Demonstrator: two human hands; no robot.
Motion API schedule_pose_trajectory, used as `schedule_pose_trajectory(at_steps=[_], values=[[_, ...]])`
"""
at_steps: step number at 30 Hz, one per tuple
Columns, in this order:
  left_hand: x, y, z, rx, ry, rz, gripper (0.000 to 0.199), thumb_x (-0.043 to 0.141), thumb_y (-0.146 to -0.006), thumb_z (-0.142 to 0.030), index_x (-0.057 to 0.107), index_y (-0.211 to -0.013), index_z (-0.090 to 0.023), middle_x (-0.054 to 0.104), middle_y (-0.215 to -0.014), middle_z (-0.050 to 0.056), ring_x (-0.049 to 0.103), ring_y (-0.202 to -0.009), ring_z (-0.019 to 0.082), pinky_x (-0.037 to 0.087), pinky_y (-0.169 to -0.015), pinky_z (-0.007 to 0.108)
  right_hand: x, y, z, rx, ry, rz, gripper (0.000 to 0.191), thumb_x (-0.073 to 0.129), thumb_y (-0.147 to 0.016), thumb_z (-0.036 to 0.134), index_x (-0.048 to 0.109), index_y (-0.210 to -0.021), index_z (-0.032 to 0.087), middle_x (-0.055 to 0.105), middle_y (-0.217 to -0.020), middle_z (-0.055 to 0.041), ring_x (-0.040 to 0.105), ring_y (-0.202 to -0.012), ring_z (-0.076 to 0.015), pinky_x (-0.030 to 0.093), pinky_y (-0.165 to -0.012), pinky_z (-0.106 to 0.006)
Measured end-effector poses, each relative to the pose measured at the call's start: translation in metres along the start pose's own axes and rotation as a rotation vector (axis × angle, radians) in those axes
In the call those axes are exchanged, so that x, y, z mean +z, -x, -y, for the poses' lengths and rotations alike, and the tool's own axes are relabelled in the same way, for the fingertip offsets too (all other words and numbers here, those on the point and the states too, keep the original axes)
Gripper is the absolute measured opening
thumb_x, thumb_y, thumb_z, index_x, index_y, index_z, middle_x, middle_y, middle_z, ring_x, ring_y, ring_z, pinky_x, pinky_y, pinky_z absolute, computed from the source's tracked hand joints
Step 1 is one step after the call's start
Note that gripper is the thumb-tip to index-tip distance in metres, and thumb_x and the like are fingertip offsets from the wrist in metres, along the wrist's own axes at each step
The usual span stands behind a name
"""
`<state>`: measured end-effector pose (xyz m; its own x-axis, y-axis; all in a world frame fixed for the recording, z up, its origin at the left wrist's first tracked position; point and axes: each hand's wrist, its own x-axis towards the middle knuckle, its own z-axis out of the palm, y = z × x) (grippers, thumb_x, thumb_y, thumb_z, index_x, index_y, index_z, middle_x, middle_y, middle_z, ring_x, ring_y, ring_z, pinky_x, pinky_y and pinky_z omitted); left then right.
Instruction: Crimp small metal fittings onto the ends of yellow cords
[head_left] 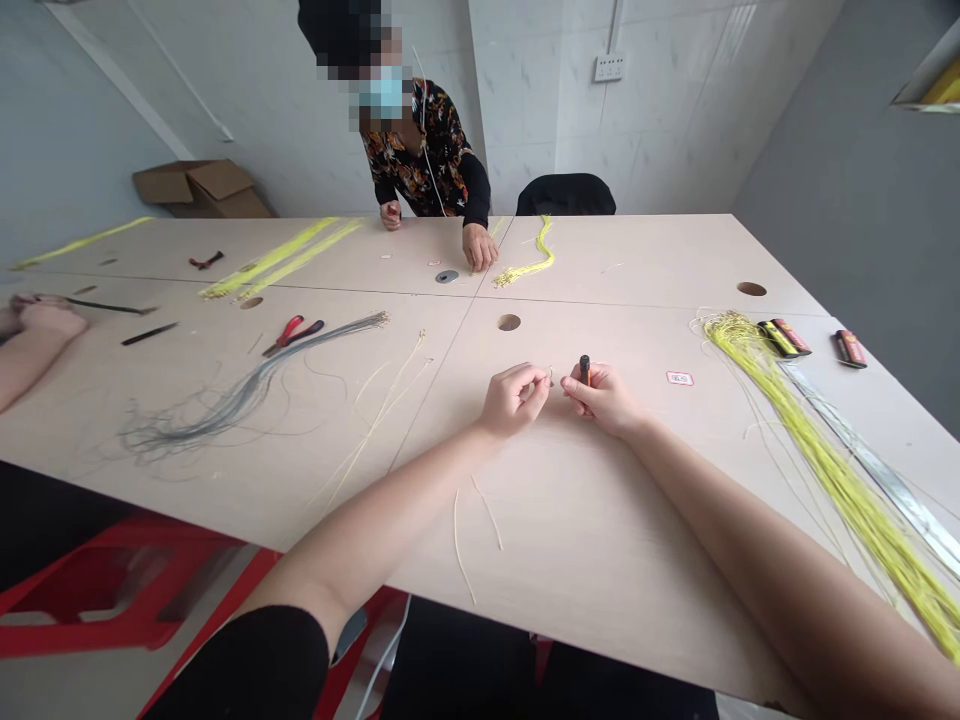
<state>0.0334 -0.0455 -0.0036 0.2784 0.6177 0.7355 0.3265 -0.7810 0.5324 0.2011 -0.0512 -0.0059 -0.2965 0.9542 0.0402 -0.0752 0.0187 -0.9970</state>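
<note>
left hand (514,398): fingers (534,381) pinched together on a thin wire end (550,376) (almost too fine to see) | right hand (604,402): fingers clamped on small black cylinder (584,370), mid-bench (450,560) | loose yellow wire bundle (810,460) along right bench edge

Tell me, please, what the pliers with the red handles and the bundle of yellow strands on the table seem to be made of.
The red-handled pliers have shiny, smooth handles, probably plastic sleeves; the head is too small to judge. The yellow strands look like glossy plastic-coated wire or cord, from their sheen and loose curves.
</note>
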Motion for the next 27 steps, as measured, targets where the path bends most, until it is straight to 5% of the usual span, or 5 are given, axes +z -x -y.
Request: schedule_pose_trajectory(at_steps=[5, 14, 27], values=[[-0.0001, -0.0002, -0.0001, 0.009, -0.002, 0.001, 0.02, 0.051, -0.083, -0.017, 0.051, -0.063, -0.017, 0.048, -0.054, -0.004, 0.034, -0.046, 0.006, 0.029, -0.047, 0.02, 0.0006, 0.0002, 0.0023, -0.015, -0.01, -0.012, 0.048, 0.074, -0.062, 0.052, 0.039, -0.057, 0.019, 0.036, -0.044, 0.0073, 0.03, -0.041, -0.0054, 0.023, -0.042, -0.022], [0.0002, 0.0002, 0.0001, -0.003, -0.001, 0.023, 0.021, 0.05, -0.085, -0.021, 0.055, -0.064, -0.016, 0.055, -0.057, -0.002, 0.037, -0.046, 0.006, 0.029, -0.046, 0.021, 0.0011, 0.001, -0.0024, -0.017, -0.106, 0.021, 0.039, 0.04, -0.079, 0.049, 0.037, -0.053, 0.021, 0.028, -0.044, 0.0044, 0.02, -0.041, -0.0086, 0.017, -0.043, -0.026], [0.0001, 0.0008, -0.0015, 0.021, 0.024, 0.037, 0.019, 0.05, -0.084, -0.017, 0.053, -0.065, -0.017, 0.054, -0.058, -0.003, 0.035, -0.046, 0.006, 0.029, -0.046, 0.02, 0.0013, 0.0016, -0.0014, 0.02, -0.106, 0.003, 0.036, 0.041, -0.077, 0.047, 0.033, -0.051, 0.023, 0.021, -0.04, 0.0055, 0.015, -0.039, -0.0086, 0.013, -0.041, -0.026]])
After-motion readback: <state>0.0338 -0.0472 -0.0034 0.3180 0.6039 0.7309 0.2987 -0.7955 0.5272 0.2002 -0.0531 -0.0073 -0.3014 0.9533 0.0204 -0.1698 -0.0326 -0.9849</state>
